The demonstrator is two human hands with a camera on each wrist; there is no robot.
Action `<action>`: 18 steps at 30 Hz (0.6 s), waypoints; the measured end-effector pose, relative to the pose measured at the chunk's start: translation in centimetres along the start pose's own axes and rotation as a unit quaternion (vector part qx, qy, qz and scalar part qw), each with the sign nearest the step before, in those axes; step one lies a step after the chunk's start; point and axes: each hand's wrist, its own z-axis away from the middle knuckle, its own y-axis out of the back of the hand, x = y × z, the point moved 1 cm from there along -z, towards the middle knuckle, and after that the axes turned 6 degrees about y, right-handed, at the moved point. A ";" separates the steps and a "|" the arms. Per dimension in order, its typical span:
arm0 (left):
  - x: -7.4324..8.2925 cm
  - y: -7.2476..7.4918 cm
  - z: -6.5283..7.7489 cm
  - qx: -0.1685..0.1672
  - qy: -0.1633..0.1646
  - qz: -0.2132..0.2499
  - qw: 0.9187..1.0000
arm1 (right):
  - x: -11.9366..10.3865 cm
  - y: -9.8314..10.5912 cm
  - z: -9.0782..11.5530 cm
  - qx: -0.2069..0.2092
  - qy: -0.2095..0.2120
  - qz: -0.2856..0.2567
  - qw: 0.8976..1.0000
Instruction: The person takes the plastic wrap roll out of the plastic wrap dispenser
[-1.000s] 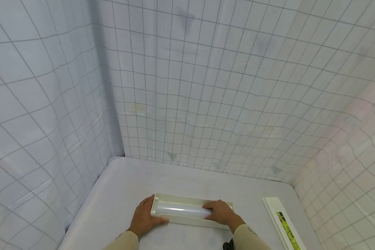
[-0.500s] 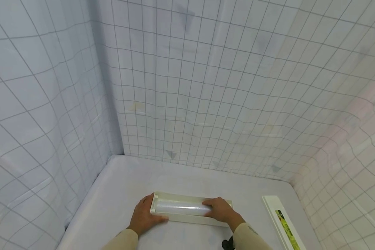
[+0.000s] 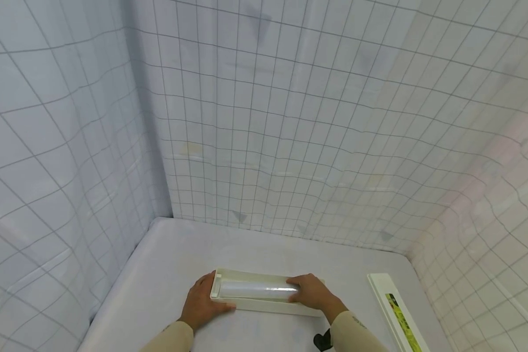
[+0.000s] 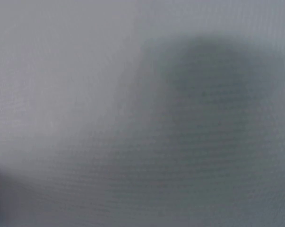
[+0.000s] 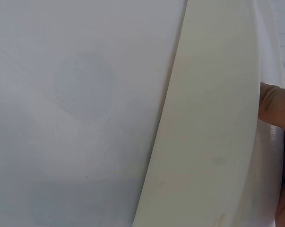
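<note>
A long cream plastic case [image 3: 286, 308] lies on the white surface, its top uncovered. Inside it rests a roll of clear plastic film [image 3: 251, 289]. My left hand [image 3: 201, 304] grips the case's left end, thumb along the front wall. At the other end, my right hand [image 3: 313, 294] reaches into the case and holds the right part of the roll, hiding that end. In the right wrist view, the case's outer wall [image 5: 203, 123] fills the middle, with a finger [image 5: 277, 105] of the right hand over its rim. Only blurred grey cloth and shadow show in the left wrist view.
A long white lid-like piece [image 3: 385, 288] with a yellow-green label lies to the right. A small black object [image 3: 322, 341] sits beside the right sleeve. Grid-patterned sheets [image 3: 255, 146] hang at the back and both sides of the white-covered surface [image 3: 189, 244].
Both hands keep their places on the case and roll. The bright reflection on the roll has shifted to the right. The head view has moved slightly, and more of the black object shows.
</note>
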 end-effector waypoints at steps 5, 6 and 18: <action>0.1 0.1 0.1 0.003 -0.002 0.001 1.000 | 0.0 0.4 0.3 0.013 0.008 -0.001 1.000; 0.1 0.1 0.1 0.006 -0.006 -0.001 1.000 | 0.0 0.5 0.3 0.016 0.013 -0.001 1.000; 0.0 -0.1 -0.1 -0.013 0.011 -0.006 1.000 | -0.4 1.9 0.7 0.023 0.044 0.026 0.998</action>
